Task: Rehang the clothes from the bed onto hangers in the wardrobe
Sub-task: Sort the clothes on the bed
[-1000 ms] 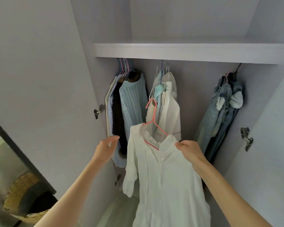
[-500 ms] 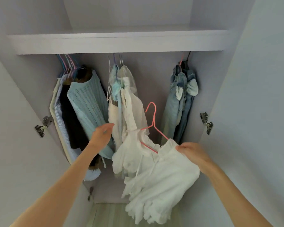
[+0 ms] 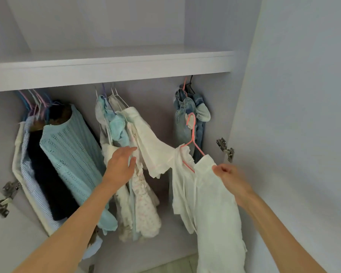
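Hands have moved in: the left hand (image 3: 120,168), fingers spread, now pushes the hung pale clothes (image 3: 138,194) aside, while the right hand (image 3: 229,179) stays pinched on the white dress (image 3: 215,209), its pink hanger (image 3: 193,134) raised beside the denim (image 3: 187,117), not yet hooked.

Under the shelf (image 3: 110,69), the widest open stretch lies between the middle cluster of pale garments (image 3: 126,154) and the denim items (image 3: 187,119) hanging toward the right wall. The pink hanger (image 3: 193,134) with the white shirt (image 3: 211,194) partly fills that gap from below. Left of the pale garments, the teal sweater (image 3: 71,154) and dark clothes pack tightly, leaving little passage. The left hand (image 3: 120,168) presses against the pale garments.
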`<state>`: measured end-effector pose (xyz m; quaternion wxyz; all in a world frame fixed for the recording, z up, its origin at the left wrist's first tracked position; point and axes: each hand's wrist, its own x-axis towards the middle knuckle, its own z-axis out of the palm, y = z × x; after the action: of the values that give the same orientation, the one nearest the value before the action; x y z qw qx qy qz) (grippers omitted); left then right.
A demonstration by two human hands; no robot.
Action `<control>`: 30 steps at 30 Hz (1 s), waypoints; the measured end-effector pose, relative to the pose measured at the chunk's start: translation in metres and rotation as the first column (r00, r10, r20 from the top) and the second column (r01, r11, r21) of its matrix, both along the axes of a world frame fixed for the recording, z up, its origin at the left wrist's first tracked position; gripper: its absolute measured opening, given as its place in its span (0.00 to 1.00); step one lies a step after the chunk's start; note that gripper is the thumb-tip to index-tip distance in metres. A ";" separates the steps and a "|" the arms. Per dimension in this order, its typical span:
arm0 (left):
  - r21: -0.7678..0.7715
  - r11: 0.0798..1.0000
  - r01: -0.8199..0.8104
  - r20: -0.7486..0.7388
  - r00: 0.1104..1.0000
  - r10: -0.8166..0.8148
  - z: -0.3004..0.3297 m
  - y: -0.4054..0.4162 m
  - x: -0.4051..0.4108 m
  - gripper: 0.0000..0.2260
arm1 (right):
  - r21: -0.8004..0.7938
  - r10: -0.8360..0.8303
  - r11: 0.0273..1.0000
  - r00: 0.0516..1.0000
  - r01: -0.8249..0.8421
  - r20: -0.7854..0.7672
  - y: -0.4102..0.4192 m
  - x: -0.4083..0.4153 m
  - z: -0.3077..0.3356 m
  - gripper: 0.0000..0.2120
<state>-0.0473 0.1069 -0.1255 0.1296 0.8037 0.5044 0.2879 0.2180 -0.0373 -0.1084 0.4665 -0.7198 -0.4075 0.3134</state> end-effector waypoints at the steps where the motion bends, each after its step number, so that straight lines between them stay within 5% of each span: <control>1: 0.043 0.999 -0.009 -0.068 0.998 0.011 -0.001 0.004 0.000 0.17 | 0.021 -0.019 1.000 1.000 0.019 0.014 0.000 0.000 0.001 0.11; 10: 0.122 0.992 -0.028 -0.406 0.911 0.075 0.000 0.049 0.018 0.21 | 0.053 -0.039 0.998 0.998 0.036 0.044 0.040 0.000 0.004 0.16; 23: 0.142 0.989 -0.031 -0.498 0.862 0.099 0.014 0.158 0.062 0.22 | 0.035 0.142 0.990 0.988 -0.140 -0.066 0.169 0.000 -0.007 0.12; 30: 0.174 0.984 -0.024 -0.438 0.894 0.100 -0.003 0.173 0.048 0.33 | 0.083 0.205 0.977 0.976 -0.198 -0.072 0.218 -0.020 -0.007 0.11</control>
<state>0.0003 0.2798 -0.1285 -0.0650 0.8395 0.5206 0.1412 0.1984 0.1803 -0.1155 0.4751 -0.6435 -0.4711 0.3719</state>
